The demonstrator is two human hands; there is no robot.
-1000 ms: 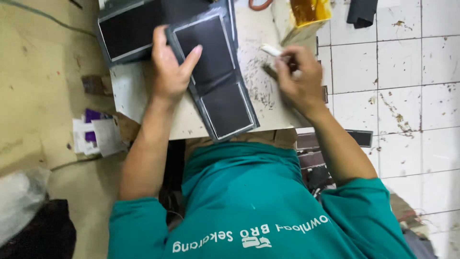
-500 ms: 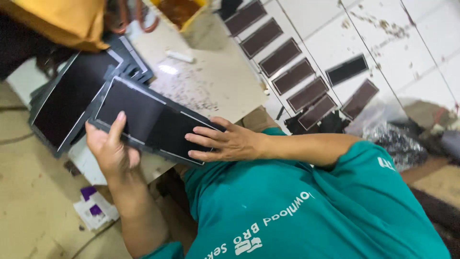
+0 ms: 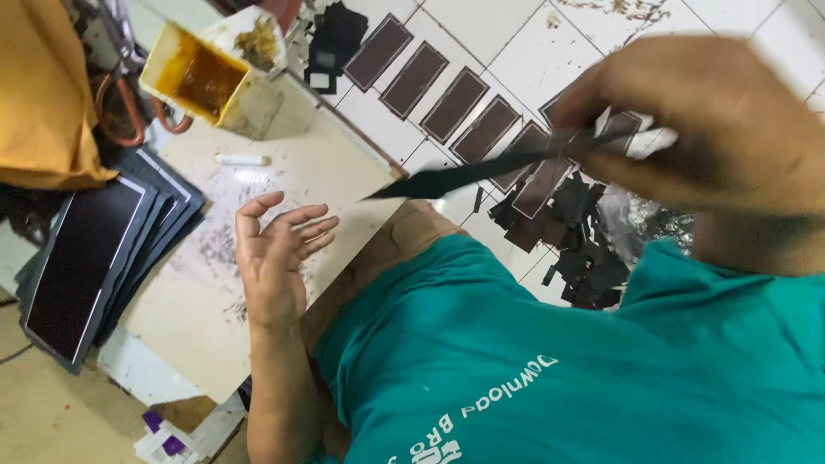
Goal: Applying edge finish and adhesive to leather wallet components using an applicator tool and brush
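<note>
Counting one dark panel (image 3: 481, 169), two hands.

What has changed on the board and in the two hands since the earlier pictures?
The dark panel that both hands pressed on the board is now lifted off toward the tiled floor, held in the right hand. The left hand let go and hangs open over the board. The stack of panels and glue box stayed.
</note>
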